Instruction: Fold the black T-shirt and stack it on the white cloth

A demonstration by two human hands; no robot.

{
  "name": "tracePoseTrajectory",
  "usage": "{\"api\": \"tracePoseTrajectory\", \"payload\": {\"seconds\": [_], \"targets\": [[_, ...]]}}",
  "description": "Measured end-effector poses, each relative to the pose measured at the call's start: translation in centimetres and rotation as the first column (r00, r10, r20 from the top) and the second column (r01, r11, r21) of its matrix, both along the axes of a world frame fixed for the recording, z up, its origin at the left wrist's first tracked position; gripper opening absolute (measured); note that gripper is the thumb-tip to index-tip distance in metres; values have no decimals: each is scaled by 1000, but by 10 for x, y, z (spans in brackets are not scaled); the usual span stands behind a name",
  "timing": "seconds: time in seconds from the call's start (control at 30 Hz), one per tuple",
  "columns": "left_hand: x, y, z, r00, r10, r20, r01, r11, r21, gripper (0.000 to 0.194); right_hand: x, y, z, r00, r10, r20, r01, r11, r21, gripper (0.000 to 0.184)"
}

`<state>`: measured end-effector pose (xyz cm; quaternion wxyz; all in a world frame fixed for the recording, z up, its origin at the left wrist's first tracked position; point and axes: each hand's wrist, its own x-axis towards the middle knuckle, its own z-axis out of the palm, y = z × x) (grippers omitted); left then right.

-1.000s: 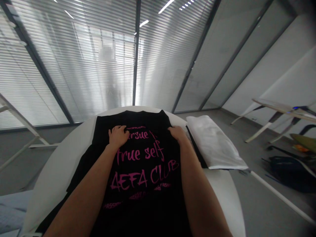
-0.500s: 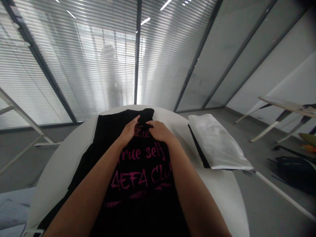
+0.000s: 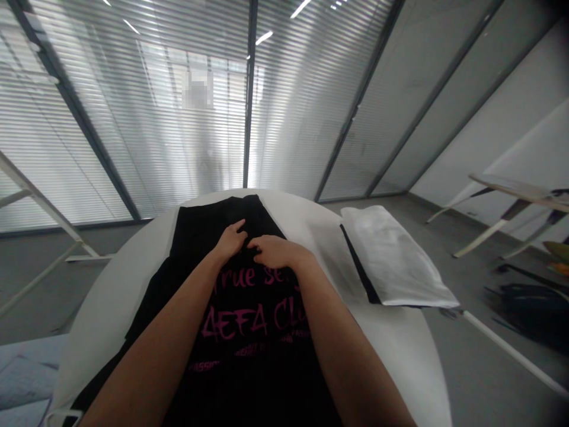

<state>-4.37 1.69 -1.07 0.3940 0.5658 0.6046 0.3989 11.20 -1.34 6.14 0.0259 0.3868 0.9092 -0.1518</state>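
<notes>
A black T-shirt (image 3: 208,222) with pink lettering lies on a round white table (image 3: 306,219), its near part running down between my forearms. The lettering in the middle reads roughly "true self" and "AEFA CLU". My left hand (image 3: 231,242) is on the upper part of the cloth, index finger stretched forward and the other fingers curled on the fabric. Close beside it, my right hand (image 3: 274,252) has its fingers bent and closed on the black cloth. Black fabric lies flat beyond both hands up to the far edge of the shirt.
At the table's right edge lies a folded white cloth (image 3: 393,255) with a black layer beneath. Papers (image 3: 26,379) show at lower left, near a white metal frame (image 3: 53,207). A wooden-topped table (image 3: 520,190) and a dark bag (image 3: 533,308) stand right. Glass panels with blinds rise behind.
My right hand has moved left and slightly nearer me. The raised fold at the shirt's far right corner now lies flatter, and black cloth covers the topmost pink lettering.
</notes>
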Motion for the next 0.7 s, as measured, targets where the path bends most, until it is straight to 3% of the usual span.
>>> {"api": "tracePoseTrajectory", "payload": {"seconds": [0.13,0.4,0.7], "targets": [[-3,3,-2,997,69,-36,-65,992,105,67,3,-4,6,978,-135,157,140,990,-20,27],[-20,12,1,981,161,-105,-138,970,198,73,-8,-19,14,991,-46,128,46,999,6,27],[-27,6,-1,981,168,95,-180,975,129,90,-26,-32,8,985,3,175,-1,1000,-9,29]]}}
